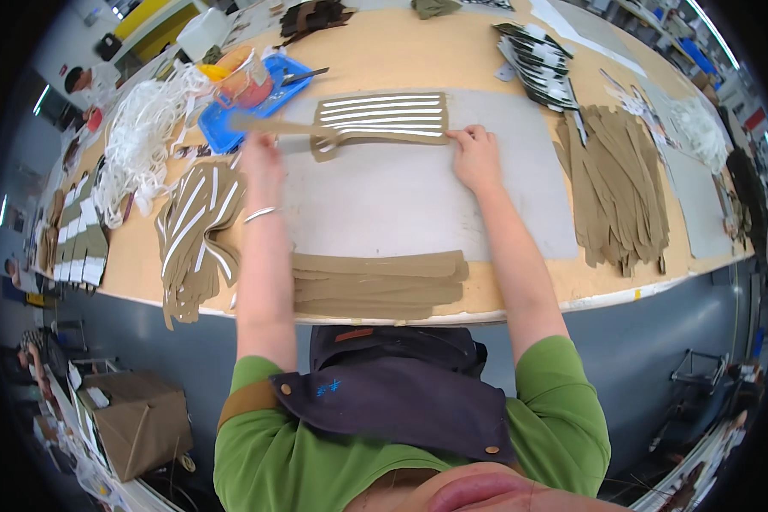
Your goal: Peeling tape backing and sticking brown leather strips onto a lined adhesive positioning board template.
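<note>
Khaki fabric strips with white bands (382, 109) lie side by side at the far part of a grey mat (384, 196). My left hand (264, 158), blurred by motion, grips the raised left part of a khaki fabric strip (294, 128), which bends and twists near the left end of the row. My right hand (476, 160) is closed at the right end of the nearest strip, fingertips on its corner. In front of me, along the table's near edge, lies a stack of plain khaki strips (380, 283).
White-banded khaki strips (198, 226) hang over the near edge at left. Beyond are a white tape tangle (141, 128) and a blue tray (269, 107) with a clear container (241, 77). At right lie a khaki strip pile (619, 188) and dark green-and-white pieces (538, 64).
</note>
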Available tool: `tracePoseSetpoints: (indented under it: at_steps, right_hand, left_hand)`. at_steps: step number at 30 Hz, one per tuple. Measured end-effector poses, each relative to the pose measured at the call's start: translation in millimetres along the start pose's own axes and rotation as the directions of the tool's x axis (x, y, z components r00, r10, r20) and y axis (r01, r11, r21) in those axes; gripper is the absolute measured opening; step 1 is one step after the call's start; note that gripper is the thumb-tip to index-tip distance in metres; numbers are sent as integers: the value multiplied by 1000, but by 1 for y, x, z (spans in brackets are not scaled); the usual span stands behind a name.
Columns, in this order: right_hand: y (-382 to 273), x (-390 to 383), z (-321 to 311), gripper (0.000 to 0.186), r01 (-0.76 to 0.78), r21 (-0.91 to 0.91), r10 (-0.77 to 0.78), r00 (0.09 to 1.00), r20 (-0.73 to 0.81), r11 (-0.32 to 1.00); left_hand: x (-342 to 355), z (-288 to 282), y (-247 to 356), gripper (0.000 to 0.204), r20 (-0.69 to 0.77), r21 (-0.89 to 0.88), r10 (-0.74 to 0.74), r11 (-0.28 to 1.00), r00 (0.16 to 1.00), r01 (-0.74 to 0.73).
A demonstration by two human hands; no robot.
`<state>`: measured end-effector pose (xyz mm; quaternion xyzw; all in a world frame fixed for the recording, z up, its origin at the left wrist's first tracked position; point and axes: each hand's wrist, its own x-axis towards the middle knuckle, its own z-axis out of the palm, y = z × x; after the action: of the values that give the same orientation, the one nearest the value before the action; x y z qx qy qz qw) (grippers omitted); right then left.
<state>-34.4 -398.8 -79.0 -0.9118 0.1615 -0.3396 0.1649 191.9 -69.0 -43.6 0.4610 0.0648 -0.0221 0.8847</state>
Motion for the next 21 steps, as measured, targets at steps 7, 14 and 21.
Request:
tracePoseSetpoints:
  at_steps: [7, 14, 21]
  right_hand:
    - [0, 8, -13, 35, -11, 107, 8, 1000, 30, 994]
    - [-163, 7, -90, 40, -660, 607, 30, 687, 726, 442]
    - [-94, -44, -90, 28, -491, 368, 138, 726, 674, 790]
  left_hand:
    - [-57, -24, 143, 10, 206, 409, 745, 524, 635, -747]
    - [-182, 32, 46, 4, 863, 388, 413, -171, 292, -906]
    - [-213, 3, 3, 20, 913, 406, -44, -28, 407, -914]
